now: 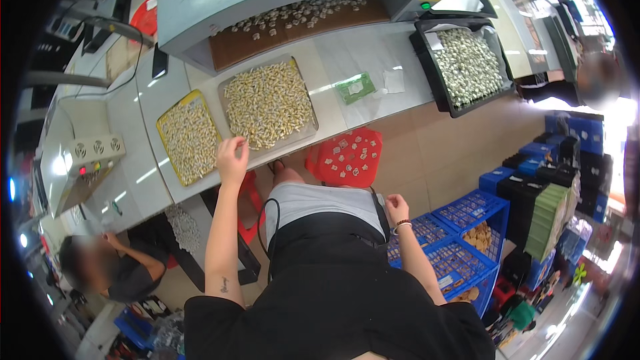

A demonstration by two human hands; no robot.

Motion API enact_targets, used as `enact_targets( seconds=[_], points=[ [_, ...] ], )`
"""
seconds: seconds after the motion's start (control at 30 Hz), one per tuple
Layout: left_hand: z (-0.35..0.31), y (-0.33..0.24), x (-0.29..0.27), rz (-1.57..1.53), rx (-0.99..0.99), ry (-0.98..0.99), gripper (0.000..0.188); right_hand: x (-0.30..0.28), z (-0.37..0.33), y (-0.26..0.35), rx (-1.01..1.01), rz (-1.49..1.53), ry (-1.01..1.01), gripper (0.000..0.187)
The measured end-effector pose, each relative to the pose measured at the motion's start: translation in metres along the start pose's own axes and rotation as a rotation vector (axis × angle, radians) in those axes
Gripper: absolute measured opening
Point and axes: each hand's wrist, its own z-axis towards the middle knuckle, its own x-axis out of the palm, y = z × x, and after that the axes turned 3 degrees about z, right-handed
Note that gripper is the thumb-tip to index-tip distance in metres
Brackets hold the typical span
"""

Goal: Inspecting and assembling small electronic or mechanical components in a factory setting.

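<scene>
My left hand (233, 161) is over the table's front edge, between two trays, its fingers bent and drawn together. Whatever may be in that pinch is too small to make out. Beside it on the left lies a yellow tray (181, 179) spread with small whitish-gold pieces. To its right, a larger grey tray (303, 135) holds a heap of similar gold and silver pieces, close to the fingertips. My right hand (398, 208) hangs away from the table by my hip, fingers curled, with no object visible in it and a bracelet at the wrist.
A grey machine (300, 0) with small parts on its brown bed stands behind the trays. A black crate (455, 112) of shiny pieces sits at the right, past a green packet (355, 88). Below are a red stool (347, 172) and blue crates (460, 260). A co-worker (127, 267) sits left.
</scene>
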Motion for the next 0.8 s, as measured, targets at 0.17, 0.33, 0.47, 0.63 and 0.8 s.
enact_targets(
  seconds=[0.17,0.33,0.47,0.63,0.8],
  points=[
    [-0.007,0.025,0.010,0.198,-0.006,-0.297,0.011,-0.030,0.051,0.008,-0.033,0.061,0.030,0.013],
    [-0.004,0.079,-0.017,0.214,-0.393,-0.497,0.017,-0.013,0.075,0.054,-0.098,0.105,0.069,0.012],
    [0.036,0.068,-0.018,0.109,-0.258,-0.442,0.018,0.012,0.066,0.094,-0.077,0.179,0.139,0.012],
    [0.147,0.005,0.039,0.074,0.170,-0.180,0.034,0.040,0.064,0.113,-0.010,0.194,0.166,0.016],
    [0.254,-0.022,0.097,0.181,0.062,-0.031,0.037,0.045,0.053,0.105,0.113,0.301,0.073,0.015]
  ],
)
